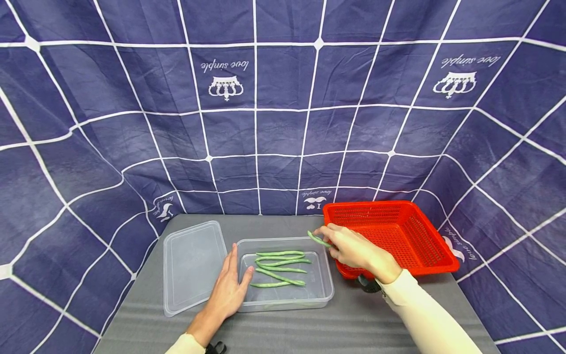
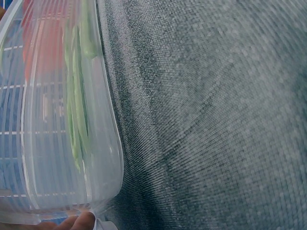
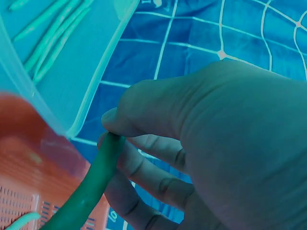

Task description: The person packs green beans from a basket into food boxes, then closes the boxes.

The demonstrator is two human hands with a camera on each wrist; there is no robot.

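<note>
Six or so green beans [image 1: 280,253] lie side by side in the clear box [image 1: 328,280], mid tabletop [image 1: 353,319]; most run along its length, likely so they lie flat without bending.

Red basket [image 1: 391,241] at the tabletop's far right corner, just beside the box; short carry between them, presumably the reason. Lid [image 1: 192,268] off, lying flat near the left edge, seemingly parked out of the way.

Right hand [image 1: 353,248]: narrow grip, thumb and forefinger pinching one bean [image 1: 317,239] near an end, other fingers loosely bent beneath. That bean is above the box's far right corner; the end hold leaves most of its length free, handy for laying it down.

Left hand [image 1: 230,287]: wide grip, fingers straight against the box's left end, thumb apart at the rim. Looks like steadying; a light box could slide.
</note>
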